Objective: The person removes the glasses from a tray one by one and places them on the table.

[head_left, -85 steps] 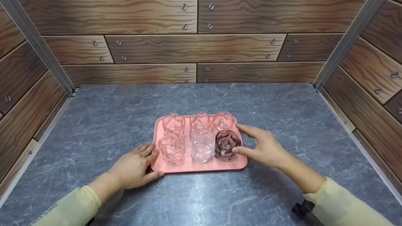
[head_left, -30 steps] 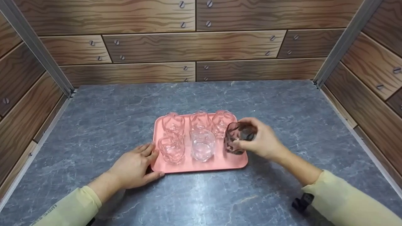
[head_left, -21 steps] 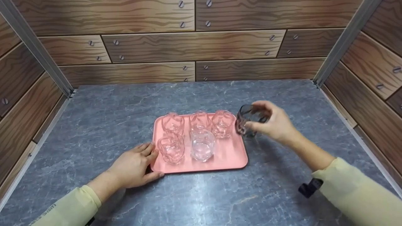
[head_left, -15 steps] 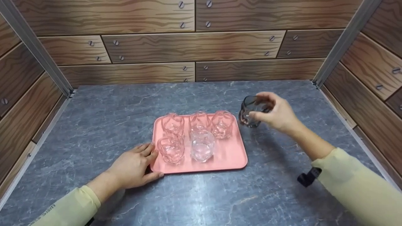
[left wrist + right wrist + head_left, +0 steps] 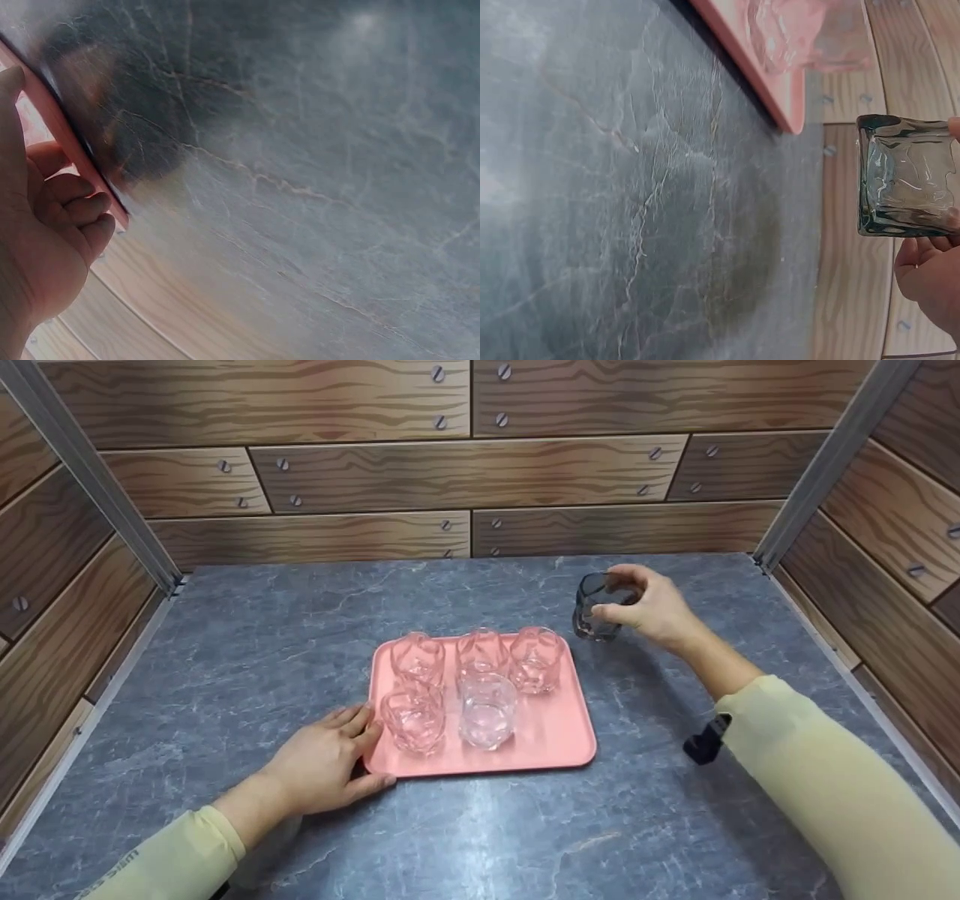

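Right hand (image 5: pixel 656 607) wrapped around the dark glass (image 5: pixel 596 615), off the pink tray (image 5: pixel 551 735), over the far right of the gray table (image 5: pixel 225 660). Left hand (image 5: pixel 322 761) flat against the tray edge. 1 glass out, 5 clear glasses (image 5: pixel 480 690) left on it.

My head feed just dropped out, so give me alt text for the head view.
The right hand grips a dark glass over the grey table, beyond the pink tray's far right corner. The left hand rests at the tray's near left corner; five clear glasses stand on it.
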Available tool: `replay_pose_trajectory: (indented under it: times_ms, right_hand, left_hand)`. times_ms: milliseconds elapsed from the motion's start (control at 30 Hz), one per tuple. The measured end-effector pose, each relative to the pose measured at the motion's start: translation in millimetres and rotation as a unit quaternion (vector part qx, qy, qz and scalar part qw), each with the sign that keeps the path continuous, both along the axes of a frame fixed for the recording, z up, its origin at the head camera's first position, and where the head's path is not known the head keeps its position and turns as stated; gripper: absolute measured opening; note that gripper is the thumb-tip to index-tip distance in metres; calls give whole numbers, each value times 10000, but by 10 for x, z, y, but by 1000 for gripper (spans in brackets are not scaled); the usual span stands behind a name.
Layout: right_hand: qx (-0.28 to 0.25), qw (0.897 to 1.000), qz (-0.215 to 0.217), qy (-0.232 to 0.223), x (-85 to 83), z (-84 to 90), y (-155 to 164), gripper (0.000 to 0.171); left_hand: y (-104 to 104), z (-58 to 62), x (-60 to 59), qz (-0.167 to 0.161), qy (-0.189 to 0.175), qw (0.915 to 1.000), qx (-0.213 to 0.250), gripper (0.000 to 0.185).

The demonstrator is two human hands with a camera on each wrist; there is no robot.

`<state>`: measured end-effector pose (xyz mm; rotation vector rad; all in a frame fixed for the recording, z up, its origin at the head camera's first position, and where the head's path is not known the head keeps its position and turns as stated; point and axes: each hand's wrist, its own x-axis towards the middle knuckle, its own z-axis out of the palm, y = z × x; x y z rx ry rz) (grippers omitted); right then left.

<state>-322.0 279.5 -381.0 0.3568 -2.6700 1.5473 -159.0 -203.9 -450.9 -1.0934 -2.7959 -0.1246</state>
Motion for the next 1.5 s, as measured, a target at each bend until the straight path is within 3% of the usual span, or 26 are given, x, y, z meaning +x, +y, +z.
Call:
replay_pose_trajectory:
  times_ms: [267,567,1167,1500]
  right_hand:
    - [-206,9995,-1,-230,-201,-167,25,75]
    - [-191,9988,16,-444,-291,-260,40,78]
    - [-152,9984,74,-538,-341,-407,-16,77]
    - [-268,9970,453,-575,-347,-399,-25,94]
  left_hand:
    - [9,15,-4,22,-60,10000,-1,80]
    - [5,1,11,68,-106,9999,-32,79]
    - [19,-20,13,45,-132,9999,-25,81]
    - [8,-8,14,88,-124,9999,-14,81]
